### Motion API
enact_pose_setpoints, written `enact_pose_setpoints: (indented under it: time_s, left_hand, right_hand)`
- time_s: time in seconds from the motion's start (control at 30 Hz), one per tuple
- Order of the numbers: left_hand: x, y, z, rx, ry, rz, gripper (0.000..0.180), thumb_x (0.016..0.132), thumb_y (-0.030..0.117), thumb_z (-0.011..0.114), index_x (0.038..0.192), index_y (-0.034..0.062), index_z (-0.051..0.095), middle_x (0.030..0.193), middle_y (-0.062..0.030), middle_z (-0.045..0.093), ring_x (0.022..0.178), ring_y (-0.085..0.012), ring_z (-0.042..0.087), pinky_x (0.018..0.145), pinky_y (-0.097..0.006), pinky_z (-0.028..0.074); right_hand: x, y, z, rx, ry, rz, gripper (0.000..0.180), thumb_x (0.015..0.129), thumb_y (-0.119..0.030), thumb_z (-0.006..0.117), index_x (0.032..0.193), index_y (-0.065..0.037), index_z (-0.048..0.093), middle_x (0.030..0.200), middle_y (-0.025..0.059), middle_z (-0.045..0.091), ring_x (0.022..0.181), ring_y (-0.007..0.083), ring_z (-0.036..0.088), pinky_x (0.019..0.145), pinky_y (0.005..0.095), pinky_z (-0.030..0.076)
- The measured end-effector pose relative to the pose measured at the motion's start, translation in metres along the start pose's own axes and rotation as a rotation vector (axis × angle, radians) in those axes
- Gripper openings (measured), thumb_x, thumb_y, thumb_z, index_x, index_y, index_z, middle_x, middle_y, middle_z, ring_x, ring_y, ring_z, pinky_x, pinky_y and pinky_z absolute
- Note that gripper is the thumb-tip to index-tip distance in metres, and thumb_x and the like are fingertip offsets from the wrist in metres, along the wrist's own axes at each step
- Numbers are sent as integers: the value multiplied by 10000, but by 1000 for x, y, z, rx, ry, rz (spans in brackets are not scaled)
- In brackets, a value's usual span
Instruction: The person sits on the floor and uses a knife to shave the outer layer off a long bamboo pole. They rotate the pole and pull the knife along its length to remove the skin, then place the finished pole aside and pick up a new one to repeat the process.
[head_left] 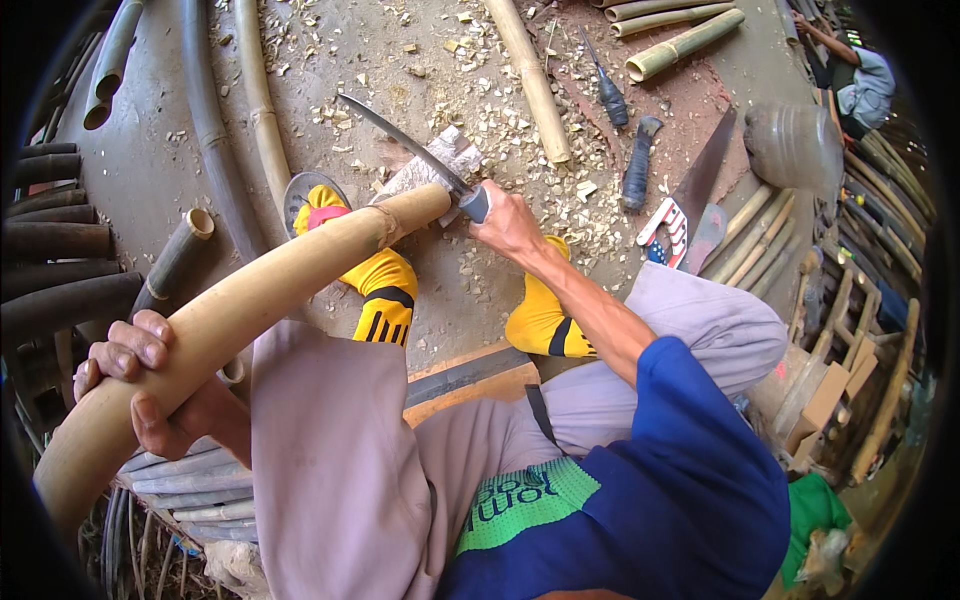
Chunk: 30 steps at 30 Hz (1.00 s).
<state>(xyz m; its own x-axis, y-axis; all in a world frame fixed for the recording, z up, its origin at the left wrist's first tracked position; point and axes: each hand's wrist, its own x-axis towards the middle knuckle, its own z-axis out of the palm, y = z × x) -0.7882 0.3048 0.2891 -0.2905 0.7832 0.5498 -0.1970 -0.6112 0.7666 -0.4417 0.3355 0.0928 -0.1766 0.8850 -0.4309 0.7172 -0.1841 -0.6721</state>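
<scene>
Gripping the smooth, pale tan bamboo pole [285, 268], the left hand [128, 352] wraps it near its lower-left end, palm hidden behind. Rightward from that hand, the pole shows a ringed node before its tip, just left of the right hand [510, 228]. Its near end fades into the dark rim of the view. The long axis slants from lower left to upper right. The right hand is closed around a curved machete [405, 138], blade angled forward-left; whether it touches the pole is unclear.
</scene>
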Motion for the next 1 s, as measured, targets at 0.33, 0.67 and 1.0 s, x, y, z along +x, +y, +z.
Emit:
enact_pose_setpoints:
  time_s: [0.33,0.67,1.0]
  left_hand:
    - [4,7,30,104,240,-234,436,697,192,569,1097,56,463,1018,-108,450,982,-261,446,907,-461,385]
    - [4,1,14,199,706,-91,240,754,68,613,951,41,480,813,-77,531,769,-176,546,808,-389,483]
    - [4,0,27,150,622,-44,274,729,38,592,975,19,472,837,-101,520,784,-197,525,827,-413,461]
  right_hand:
    - [6,21,12,-18,93,-148,276,704,-116,664,913,-23,509,681,198,640,645,294,675,554,389,520]
    - [-12,-55,-25,252,423,-417,279,722,-83,690,898,-33,479,677,118,631,610,238,661,529,338,553]
    - [-13,-27,-15,150,268,-261,286,710,-62,669,923,-4,487,661,176,613,524,247,633,505,371,528]
